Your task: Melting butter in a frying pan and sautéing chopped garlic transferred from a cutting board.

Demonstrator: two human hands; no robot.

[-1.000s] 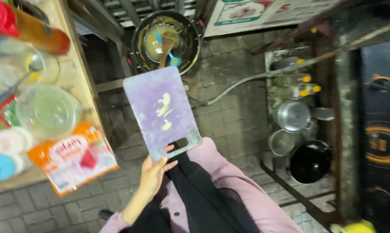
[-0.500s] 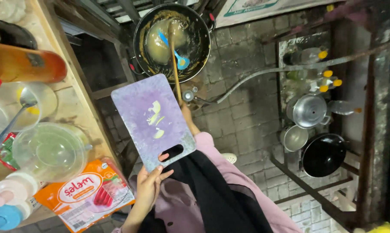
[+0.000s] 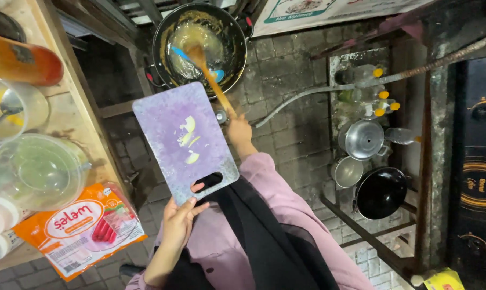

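My left hand (image 3: 179, 219) grips a purple cutting board (image 3: 165, 115) by its handle hole and holds it up, tilted, just below a black wok (image 3: 158, 51). Several pale vegetable slices (image 3: 188, 134) lie on the board. My right hand (image 3: 238, 131) reaches past the board's right edge, closed on a wooden spoon (image 3: 213, 86). The spoon's bowl rests in the yellowish mix inside the wok. A blue utensil (image 3: 179, 53) also lies in the wok. A pink sleeve and a black scarf fill the lower middle of the view.
At the left, a wooden table (image 3: 74, 115) holds an orange bottle (image 3: 23, 62), a clear plastic bowl (image 3: 36, 169), a glass with a spoon (image 3: 12, 107) and an orange food packet (image 3: 82, 228). On a rack at the right are a metal kettle (image 3: 364, 139), a black pan (image 3: 381, 192) and yellow-capped bottles (image 3: 369, 96).
The board has risen closer to the wok. My right hand came into view holding the wooden spoon, and its tip now reaches into the wok.
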